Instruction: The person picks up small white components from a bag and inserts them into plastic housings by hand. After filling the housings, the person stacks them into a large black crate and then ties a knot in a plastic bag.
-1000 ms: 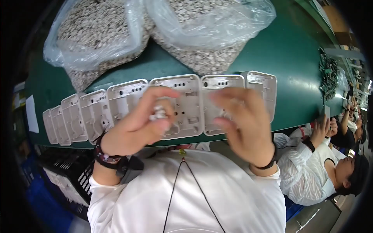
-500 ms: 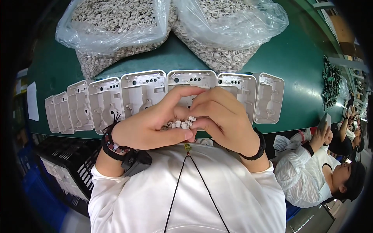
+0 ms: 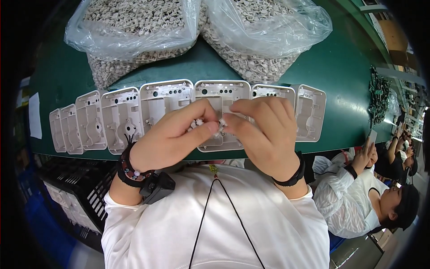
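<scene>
Two bags (image 3: pixel 134 47) sit side by side on the table (image 3: pixel 345 85) behind the housings (image 3: pixel 154 110).

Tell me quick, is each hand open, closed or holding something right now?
Left hand: closed, holding small white parts.
Right hand: partly curled beside them; whether it grips one cannot be told.

A green table (image 3: pixel 345 58) is stretching across the room, with pale glare (image 3: pixel 348 106) shining toward its right edge. A black slatted crate (image 3: pixel 89 197) is standing below its near left corner, beside a blue surface (image 3: pixel 47 228).
</scene>
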`<state>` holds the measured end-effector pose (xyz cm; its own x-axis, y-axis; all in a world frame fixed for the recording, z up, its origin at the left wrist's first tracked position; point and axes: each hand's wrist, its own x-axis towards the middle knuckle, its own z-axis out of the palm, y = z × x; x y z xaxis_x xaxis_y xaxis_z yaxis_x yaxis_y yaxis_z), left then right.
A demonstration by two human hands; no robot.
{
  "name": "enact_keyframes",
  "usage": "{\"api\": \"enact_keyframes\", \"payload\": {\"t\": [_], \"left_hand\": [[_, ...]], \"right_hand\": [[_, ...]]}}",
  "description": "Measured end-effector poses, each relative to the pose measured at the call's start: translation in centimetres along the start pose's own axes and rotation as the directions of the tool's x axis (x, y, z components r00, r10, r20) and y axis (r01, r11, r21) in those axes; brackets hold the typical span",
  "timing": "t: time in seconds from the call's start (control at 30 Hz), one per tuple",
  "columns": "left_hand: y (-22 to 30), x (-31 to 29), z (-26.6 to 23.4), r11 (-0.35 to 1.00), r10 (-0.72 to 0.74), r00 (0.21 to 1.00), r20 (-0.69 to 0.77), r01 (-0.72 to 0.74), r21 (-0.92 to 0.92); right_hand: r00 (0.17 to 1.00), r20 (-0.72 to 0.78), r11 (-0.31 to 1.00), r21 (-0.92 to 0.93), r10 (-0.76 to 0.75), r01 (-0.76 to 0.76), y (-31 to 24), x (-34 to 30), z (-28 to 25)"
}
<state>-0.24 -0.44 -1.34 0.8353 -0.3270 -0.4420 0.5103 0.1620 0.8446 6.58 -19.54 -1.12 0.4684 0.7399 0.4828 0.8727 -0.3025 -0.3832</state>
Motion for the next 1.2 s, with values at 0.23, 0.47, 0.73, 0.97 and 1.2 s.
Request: {"api": "enact_keyframes", "payload": {"t": [0.23,0.47,0.73,0.97,1.2], "left_hand": [[-0.5,0.8,0.4,0.873,0.395,0.919,0.017,-0.381,0.304],[0.2,-0.1,0.7,0.701,0.471,0.878,0.091,-0.435,0.565],[-1.0,0.4,1.4,0.717,0.479,0.877,0.029,-0.411,0.563],[-1.1,-0.9,1.3,0.913,0.335,0.908,-0.251,-0.247,0.326],[-2.1,-1.8,0.5,0.927,0.31,0.902,-0.299,-0.216,0.308]], "right_hand": [[0.99,-0.005,0.959,0.246,0.144,-0.138,0.4,-0.9,0.1],[0.933,0.124,0.628,0.709,0.337,-0.321,-0.5,-2.2,1.2],[0.967,0.022,0.938,0.237,0.255,-0.253,1.6,-2.4,-2.9],[0.951,0.31,0.906,-0.406,0.016,0.117,9.5,-2.0,-4.4],[0.869,0.483,0.904,-0.315,-0.11,0.29,11.4,-1.6,-3.1]]}}
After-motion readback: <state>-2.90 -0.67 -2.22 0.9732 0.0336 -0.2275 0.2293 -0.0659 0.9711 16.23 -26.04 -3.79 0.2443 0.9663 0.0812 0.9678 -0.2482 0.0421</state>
